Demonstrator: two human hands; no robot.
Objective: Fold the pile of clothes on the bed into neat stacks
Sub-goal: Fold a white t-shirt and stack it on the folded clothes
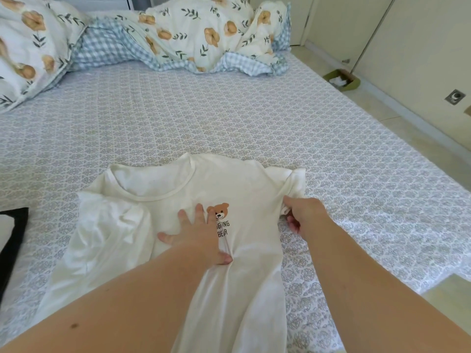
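Right now the right hand (303, 212) pinches the short right sleeve (293, 184) of a cream cotton T-shirt with a small bear print (244, 250), fingers curled round the bunched cloth at about three o'clock of the garment. The left hand (201, 235) lies flat on the chest with fingers spread, one fingertip covering part of the bear, its thumb pressing a crease that runs down towards six o'clock. The shirt lies front up on the grey-patterned bedsheet (229, 118), neckline towards twelve o'clock, and its left side at nine o'clock is rumpled and partly doubled over. A black garment edge (12, 240) shows further out at nine o'clock; a floral duvet with gingham lining (193, 34) is heaped at twelve.

This looks like the first side fold of the shirt. The next move probably calls for carrying the sleeve across towards the centre line while the flat palm anchors the chest, then smoothing the rumpled left side likewise.
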